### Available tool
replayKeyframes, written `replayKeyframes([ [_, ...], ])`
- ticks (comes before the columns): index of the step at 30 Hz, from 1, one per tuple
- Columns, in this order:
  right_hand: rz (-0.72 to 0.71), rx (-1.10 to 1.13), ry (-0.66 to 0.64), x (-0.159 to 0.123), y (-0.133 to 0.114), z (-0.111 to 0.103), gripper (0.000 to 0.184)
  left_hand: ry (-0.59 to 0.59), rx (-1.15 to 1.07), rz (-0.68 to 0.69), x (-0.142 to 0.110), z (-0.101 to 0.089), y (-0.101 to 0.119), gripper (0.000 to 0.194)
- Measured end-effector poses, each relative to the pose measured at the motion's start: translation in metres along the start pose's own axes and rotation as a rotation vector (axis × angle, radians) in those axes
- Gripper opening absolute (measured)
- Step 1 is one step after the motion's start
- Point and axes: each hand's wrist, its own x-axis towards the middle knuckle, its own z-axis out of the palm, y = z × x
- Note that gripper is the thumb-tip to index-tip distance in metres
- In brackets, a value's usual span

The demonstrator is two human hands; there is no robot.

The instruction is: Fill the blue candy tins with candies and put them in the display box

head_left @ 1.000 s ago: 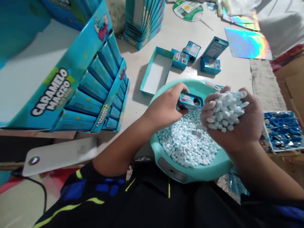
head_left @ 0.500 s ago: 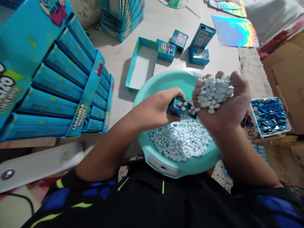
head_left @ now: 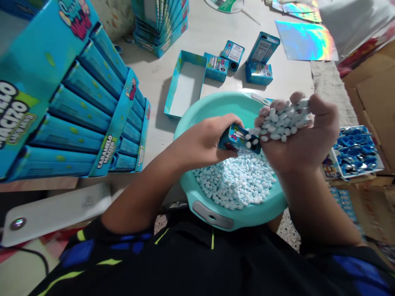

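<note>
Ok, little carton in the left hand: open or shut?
Open: the carton in the left hand shows a dark round hole at one end, pale blue candies beside it.

Left hand (head_left: 202,139) closed in a sideways grip, just beside the palm-up, cupped right hand (head_left: 305,142)

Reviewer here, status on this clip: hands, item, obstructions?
Left hand gripping small blue candy box, tilted over teal basin. Right hand cupping pale blue candies beside the box's open end. Nothing between hands and box.
</note>
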Motion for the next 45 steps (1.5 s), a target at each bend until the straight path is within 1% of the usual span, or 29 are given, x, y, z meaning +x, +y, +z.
replayKeyframes([
  [3,-0.025,-0.016,-0.018,-0.002,0.0,0.001,0.025,-0.008,-0.027,-0.015,-0.001,0.0,0.003,0.046],
  [7,-0.057,-0.224,-0.138,0.005,0.001,-0.01,0.015,0.016,-0.051,-0.048,-0.001,0.0,0.004,0.047],
  [9,-0.084,-0.34,-0.194,0.009,0.001,-0.016,0.016,0.031,-0.045,-0.05,-0.001,0.0,0.003,0.047],
  [10,-0.106,-0.416,-0.232,0.011,0.001,-0.019,0.02,0.034,-0.043,-0.049,-0.001,0.0,0.003,0.047],
  [14,-0.231,-0.775,-0.438,0.014,-0.001,-0.028,0.048,0.011,-0.045,-0.044,0.0,0.0,0.003,0.046],
  [16,-0.249,-0.817,-0.488,0.014,-0.002,-0.031,0.051,0.0,-0.036,-0.042,0.0,0.0,0.004,0.045],
  [20,-0.224,-0.73,-0.467,0.013,-0.001,-0.028,0.044,0.03,-0.03,-0.04,0.0,0.0,0.004,0.043],
  [22,-0.244,-0.722,-0.459,0.01,0.001,-0.025,0.043,0.053,-0.032,-0.033,0.0,0.0,0.003,0.043],
  [24,-0.3,-0.734,-0.453,0.004,0.002,-0.021,0.042,0.065,-0.034,-0.018,0.0,0.0,0.003,0.043],
  [27,-0.398,-0.814,-0.459,-0.007,0.001,-0.016,0.041,0.067,-0.057,-0.017,-0.001,0.001,0.004,0.042],
  [29,-0.461,-0.861,-0.504,-0.014,-0.001,-0.014,0.037,0.074,-0.087,-0.038,-0.001,0.001,0.005,0.042],
  [32,-0.543,-0.854,-0.571,-0.018,-0.004,-0.014,0.027,0.098,-0.124,-0.069,-0.002,0.003,0.008,0.044],
  [34,-0.566,-0.852,-0.543,-0.017,-0.005,-0.015,0.025,0.105,-0.142,-0.079,-0.003,0.004,0.009,0.046],
  [37,-0.57,-0.904,-0.474,-0.015,-0.004,-0.017,0.029,0.121,-0.155,-0.09,-0.002,0.003,0.007,0.047],
  [41,-0.596,-1.0,-0.457,-0.013,-0.004,-0.019,0.03,0.167,-0.149,-0.089,-0.001,0.003,0.004,0.048],
  [45,-0.646,-0.993,-0.427,-0.013,-0.007,-0.019,0.026,0.238,-0.089,-0.085,-0.001,0.003,0.001,0.048],
])
